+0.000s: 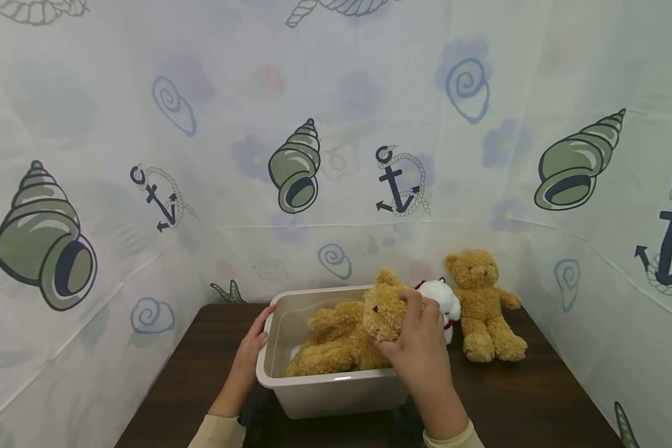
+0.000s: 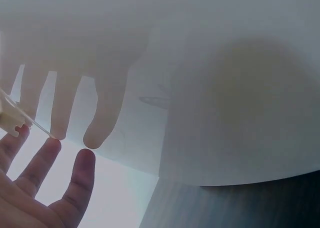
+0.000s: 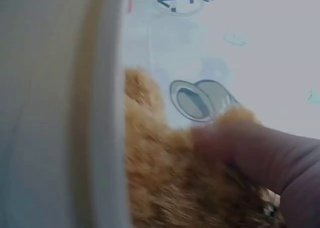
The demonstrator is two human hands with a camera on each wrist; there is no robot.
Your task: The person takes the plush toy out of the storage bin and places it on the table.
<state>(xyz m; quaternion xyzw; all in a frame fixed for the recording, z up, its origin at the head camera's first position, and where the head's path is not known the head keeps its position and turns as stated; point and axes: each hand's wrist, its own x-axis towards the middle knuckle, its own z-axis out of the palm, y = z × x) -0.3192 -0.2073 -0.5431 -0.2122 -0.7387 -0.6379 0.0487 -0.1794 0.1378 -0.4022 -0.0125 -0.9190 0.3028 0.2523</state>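
A golden-brown teddy bear (image 1: 336, 342) lies on its back in a cream plastic bin (image 1: 336, 398), its head propped above the right end. My right hand (image 1: 420, 348) grips the head, thumb on the near side and fingers over the top; in the right wrist view the thumb (image 3: 260, 148) sinks into the plush fur (image 3: 165, 173). My left hand (image 1: 250, 358) rests against the bin's left end, fingertips at the rim. In the left wrist view, its nearly straight fingers (image 2: 77, 188) touch the glossy outer wall (image 2: 200, 113).
A second golden-brown teddy bear (image 1: 478, 305) sits upright at the table's back right. Beside it is a white plush toy (image 1: 442, 298) with red trim, partly hidden by my right hand. The dark wooden table (image 1: 543, 404) meets patterned fabric walls (image 1: 353, 180) at the back and sides.
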